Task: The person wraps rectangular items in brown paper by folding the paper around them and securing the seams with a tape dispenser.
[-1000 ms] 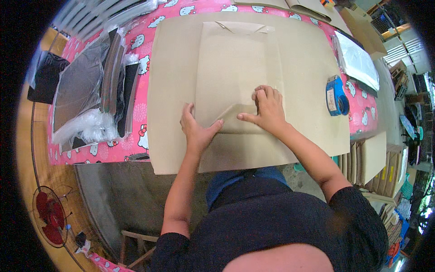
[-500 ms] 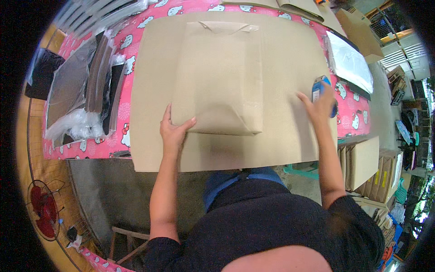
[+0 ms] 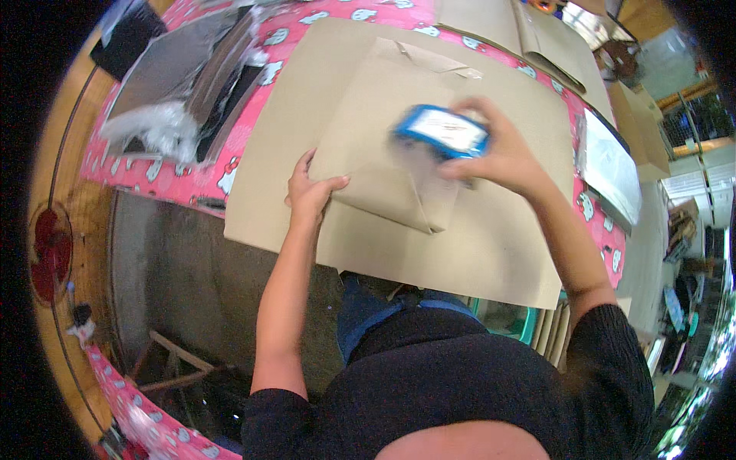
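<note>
A brown paper parcel lies on a large brown paper sheet, its near end folded over at a slant and clear tape on its far end. At the parcel's near left edge, my left hand rests with thumb and fingers apart, the thumb on the folded end. My right hand is closed round a blue tape dispenser with a white label. Motion blurs the dispenser above the parcel's right side, so whether its tape touches the paper cannot be told.
The table wears a pink patterned cloth. Plastic-wrapped dark panels lie to the left, a clear-wrapped white stack to the right. More brown sheets lie at the far side. Below the table's right side stand brown cardboard pieces.
My right hand has swung the tape dispenser leftward from the sheet's right edge to over the parcel. My left hand stays at the parcel's near left corner. The whole view has turned.
</note>
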### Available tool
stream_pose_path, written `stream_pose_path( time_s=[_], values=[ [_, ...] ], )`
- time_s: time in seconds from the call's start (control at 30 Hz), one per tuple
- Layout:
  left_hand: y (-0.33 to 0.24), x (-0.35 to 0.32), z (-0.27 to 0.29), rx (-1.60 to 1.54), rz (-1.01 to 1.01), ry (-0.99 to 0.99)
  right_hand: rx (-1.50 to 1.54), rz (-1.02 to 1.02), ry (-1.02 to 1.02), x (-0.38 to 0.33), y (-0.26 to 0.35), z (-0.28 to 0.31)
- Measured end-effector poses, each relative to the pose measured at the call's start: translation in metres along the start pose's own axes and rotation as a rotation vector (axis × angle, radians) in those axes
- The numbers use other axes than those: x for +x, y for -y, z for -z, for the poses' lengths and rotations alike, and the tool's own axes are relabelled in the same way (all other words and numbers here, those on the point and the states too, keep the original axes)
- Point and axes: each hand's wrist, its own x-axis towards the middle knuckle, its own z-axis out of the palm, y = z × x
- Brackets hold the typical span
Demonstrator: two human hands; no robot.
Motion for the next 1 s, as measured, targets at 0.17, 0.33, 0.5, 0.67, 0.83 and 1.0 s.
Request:
stream_pose_path(
  time_s=[0.17,0.33,0.5,0.67,0.83,1.0],
  values=[
    [-0.004,-0.006,-0.01,-0.011,0.02,-0.057,-0.038,0.084,0.269,0.076,0.011,-0.084],
    [-0.009,-0.007,-0.01,0.093,0.0,-0.133,-0.085,-0.026,0.374,0.07,0.009,-0.081],
    [0.0,-0.013,-0.001,0.095,0.029,-0.161,-0.067,-0.09,0.431,0.002,-0.007,-0.029],
    [-0.046,-0.027,-0.004,0.425,0.06,-0.049,-0.282,-0.358,0.536,-0.053,-0.002,0.026],
    [-0.053,-0.027,-0.036,0.992,-0.909,0.166,-0.829,-0.592,0.969,0.112,0.042,-0.052],
    [-0.034,-0.025,-0.051,0.975,-0.638,0.146,-0.41,-1.029,1.19,0.094,-0.064,-0.048]
  ],
)
